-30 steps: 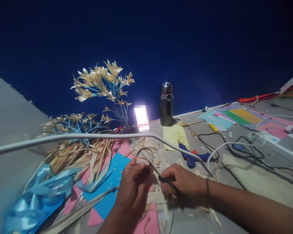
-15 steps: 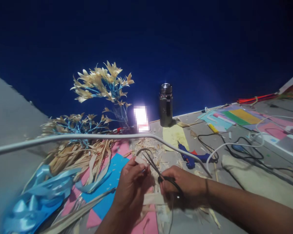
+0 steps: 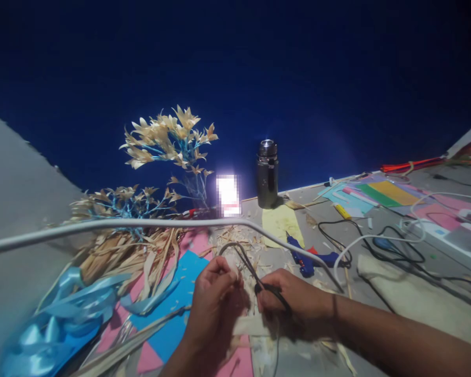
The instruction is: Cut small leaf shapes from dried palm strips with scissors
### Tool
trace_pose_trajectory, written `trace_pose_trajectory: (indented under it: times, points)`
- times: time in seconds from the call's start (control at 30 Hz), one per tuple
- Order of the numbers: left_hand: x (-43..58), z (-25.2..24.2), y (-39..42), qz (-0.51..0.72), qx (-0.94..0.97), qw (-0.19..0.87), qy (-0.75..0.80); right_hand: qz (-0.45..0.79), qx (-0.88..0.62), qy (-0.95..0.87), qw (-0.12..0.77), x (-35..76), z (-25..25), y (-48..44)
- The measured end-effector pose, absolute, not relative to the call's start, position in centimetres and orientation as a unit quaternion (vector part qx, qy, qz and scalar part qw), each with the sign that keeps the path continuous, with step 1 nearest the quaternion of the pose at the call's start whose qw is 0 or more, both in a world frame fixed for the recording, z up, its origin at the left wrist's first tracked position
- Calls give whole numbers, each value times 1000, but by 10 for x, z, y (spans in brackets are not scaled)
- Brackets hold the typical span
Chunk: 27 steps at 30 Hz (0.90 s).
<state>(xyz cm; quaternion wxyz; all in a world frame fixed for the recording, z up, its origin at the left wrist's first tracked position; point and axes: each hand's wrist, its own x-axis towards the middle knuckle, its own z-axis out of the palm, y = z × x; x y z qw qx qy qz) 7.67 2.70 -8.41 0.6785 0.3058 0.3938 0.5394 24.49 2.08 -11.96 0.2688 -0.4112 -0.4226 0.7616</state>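
Note:
My left hand (image 3: 215, 293) is closed in a pinch on a small pale piece of dried husk (image 3: 231, 263), mostly hidden by the fingers. Wrapped around the black handles of a pair of scissors (image 3: 248, 266), my right hand (image 3: 286, 298) sits just to the right. The dark blades point up and left, near the pale piece; whether they touch it I cannot tell. A flat pale strip (image 3: 251, 325) lies below and between both hands. Underneath are pale scraps on a pink sheet (image 3: 239, 361).
A blue glue gun (image 3: 306, 256) lies beyond my right hand, near a dark flask (image 3: 267, 175). Husk flowers (image 3: 172, 131) on blue stems stand back left. Blue ribbon (image 3: 70, 303) lies left. A white cable (image 3: 141, 223) crosses in front; a power strip (image 3: 447, 246) is at right.
The pale piece in my left hand shows less and the fingers have tilted slightly. My right hand keeps its grip on the scissors. The whole view has shifted down a little.

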Motion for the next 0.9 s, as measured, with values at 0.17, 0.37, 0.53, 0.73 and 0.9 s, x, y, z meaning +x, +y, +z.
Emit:
trace_pose_trajectory:
  times: [0.17,0.37,0.53,0.73,0.9]
  points:
    - [76,-91,27,542,294,680,396,750,-400,-466,247,246,-121,20]
    - [82,-90,25,546,276,684,397,735,-419,-467,257,244,-114,19]
    - [86,-89,24,549,269,685,396,745,-415,-453,259,242,-122,19]
    - [85,-90,25,551,271,686,391,770,-379,-426,286,242,-131,21]
    - [82,-90,25,547,267,684,402,771,-369,-434,283,244,-127,22]
